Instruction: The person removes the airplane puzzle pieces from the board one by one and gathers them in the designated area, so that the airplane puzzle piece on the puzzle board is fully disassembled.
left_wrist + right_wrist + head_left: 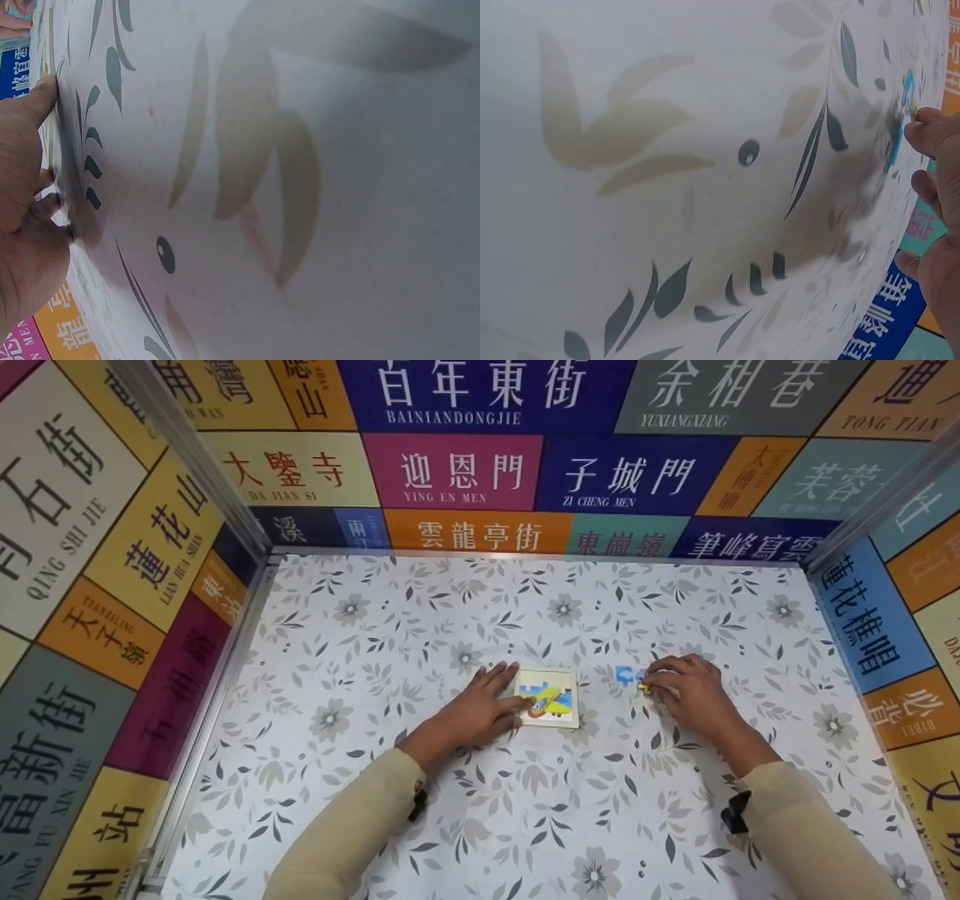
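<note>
A small square puzzle tray (549, 724) with a pale frame lies on the table, and a partly filled picture (553, 703) in yellow, blue and red shows inside it. My left hand (484, 706) rests at the tray's left edge, fingers spread, thumb reaching over the picture. To the right of the tray, my right hand (694, 690) pinches a small puzzle piece (643, 686) with yellow on it; the fingers hide most of it. Blue loose puzzle pieces (625, 674) lie by these fingertips. In the right wrist view, the right hand (937, 172) appears at the edge beside blue pieces.
The table (480, 825) has a white covering printed with grey leaves and flowers. Upright panels with coloured street-name signs (465, 472) stand along its back and both sides. A metal rail (202, 720) runs along the left edge.
</note>
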Motion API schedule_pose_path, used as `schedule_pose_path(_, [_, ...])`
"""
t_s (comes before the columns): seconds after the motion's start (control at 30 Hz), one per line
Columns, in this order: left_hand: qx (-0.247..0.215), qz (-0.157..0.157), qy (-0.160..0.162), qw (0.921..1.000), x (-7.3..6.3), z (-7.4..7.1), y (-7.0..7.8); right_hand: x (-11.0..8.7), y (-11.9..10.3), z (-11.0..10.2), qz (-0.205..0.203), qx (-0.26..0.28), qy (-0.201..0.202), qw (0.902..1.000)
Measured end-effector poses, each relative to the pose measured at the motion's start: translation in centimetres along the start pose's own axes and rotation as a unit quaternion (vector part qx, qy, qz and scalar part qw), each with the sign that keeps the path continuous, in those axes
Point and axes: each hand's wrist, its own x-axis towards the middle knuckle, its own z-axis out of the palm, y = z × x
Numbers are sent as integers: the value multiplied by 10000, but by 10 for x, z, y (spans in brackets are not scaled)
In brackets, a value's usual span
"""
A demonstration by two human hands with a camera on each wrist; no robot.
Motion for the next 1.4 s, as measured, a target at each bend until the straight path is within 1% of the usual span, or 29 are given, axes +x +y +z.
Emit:
schedule_pose_path(0.13, [-27,-11,-41,10000,0,-1,0,-5,9,-4,157,-9,85,9998])
schedule_pose_path(0.33, [13,-80,-42,10000,0,0,0,-11,18,-8,355,-24,86,9993])
schedule_pose_path(0.47, [-87,-33,-13,10000,-1,-1,1,-14,23,-10,458,-38,76,9989])
schedule_pose_path(0.73, [-87,-32,19,10000,0,-3,1,-17,32,-15,794,150,-190,9965])
schedule_pose_path(0.87, [-63,-50,3,10000,0,-3,1,-17,35,-14,812,164,-235,9963])
schedule_pose_path(1.1, [-31,-55,-35,10000,0,-3,0,-17,37,-11,708,29,-105,9974])
schedule_pose_path(1.23, [4,-114,-37,9999,1,-1,-1,-18,37,-10,737,-30,-163,9971])
schedule_pose_path(1.4, [-3,-114,-63,9999,1,1,-2,-19,37,-10,767,-7,-242,9968])
